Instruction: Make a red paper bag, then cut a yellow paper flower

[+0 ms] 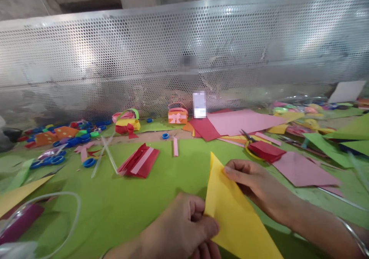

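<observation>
A yellow sheet of paper [233,216], folded along its left edge, is held up between my hands above the green table. My left hand [187,228] pinches its left edge, with the thumb on the near face. On the upper right edge my right hand [253,182] grips the same sheet between thumb and fingers. Beyond them lies a folded red paper piece [141,161] with a pink strip across it. A short pink strip [175,146] rests to its right.
Small paper baskets, one yellow [127,125] and one orange [178,117], stand at the back before a perforated metal panel [138,59]. Scissors [253,147], a red packet and pink sheets [305,168] lie at right. Blue tape rings [89,162] and clear sticks [109,155] lie at left.
</observation>
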Available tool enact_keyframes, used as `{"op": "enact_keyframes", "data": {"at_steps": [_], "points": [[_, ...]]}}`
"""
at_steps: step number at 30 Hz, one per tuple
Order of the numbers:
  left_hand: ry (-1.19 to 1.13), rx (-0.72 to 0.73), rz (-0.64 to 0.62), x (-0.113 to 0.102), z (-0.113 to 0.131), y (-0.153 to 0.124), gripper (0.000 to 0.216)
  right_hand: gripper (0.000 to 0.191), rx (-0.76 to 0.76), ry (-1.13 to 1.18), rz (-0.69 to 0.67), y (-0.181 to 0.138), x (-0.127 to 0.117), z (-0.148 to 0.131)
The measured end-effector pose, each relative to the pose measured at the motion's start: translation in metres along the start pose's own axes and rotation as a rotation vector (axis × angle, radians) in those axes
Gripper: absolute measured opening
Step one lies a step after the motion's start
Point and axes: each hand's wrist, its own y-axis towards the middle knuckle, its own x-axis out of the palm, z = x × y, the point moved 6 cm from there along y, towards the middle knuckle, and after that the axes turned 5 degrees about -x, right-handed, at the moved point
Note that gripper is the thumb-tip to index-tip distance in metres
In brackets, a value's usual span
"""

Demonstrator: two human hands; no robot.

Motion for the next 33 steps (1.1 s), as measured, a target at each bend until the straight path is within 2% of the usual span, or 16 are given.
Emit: {"op": "enact_keyframes", "data": {"at_steps": [3,5,8,11,16,21,23,25,28,30,33], "points": [[0.074,-0.048,0.034,0.002,0.000,-0.003,0.016,0.028,-0.023,-0.013,-0.063,-0.002,0.004,-0.004],[0.111,-0.031,0.020,0.004,0.000,-0.004,0.015,0.028,-0.020,0.004,-0.105,-0.003,0.009,-0.004],[0.158,-0.004,0.013,0.005,-0.001,-0.005,0.012,0.031,-0.024,-0.036,-0.030,-0.002,0.007,-0.003],[0.186,-0.019,0.058,0.000,-0.003,-0.004,0.012,0.035,-0.037,-0.071,0.060,0.003,-0.002,-0.003],[0.227,0.003,0.051,0.001,-0.002,-0.002,0.014,0.036,-0.127,-0.013,0.114,0.007,-0.011,-0.013],[0.065,-0.036,0.088,0.003,-0.008,0.001,0.019,0.036,-0.048,-0.139,-0.002,0.000,-0.001,-0.013],[0.087,-0.015,0.069,0.002,-0.008,0.001,0.029,0.039,-0.004,-0.205,-0.021,-0.003,0.002,-0.010],[0.198,0.083,0.058,-0.001,-0.002,-0.002,0.046,0.039,-0.003,-0.239,-0.026,-0.005,0.004,-0.009],[0.305,0.274,0.145,-0.010,0.015,-0.008,0.063,0.035,0.017,-0.302,-0.088,-0.009,0.011,-0.006],[0.250,0.321,0.202,-0.015,0.022,-0.009,0.061,0.033,0.030,-0.390,-0.155,-0.013,0.019,-0.003],[0.137,0.256,0.197,-0.016,0.018,-0.004,0.053,0.035,-0.027,-0.563,-0.199,-0.016,0.027,-0.004]]}}
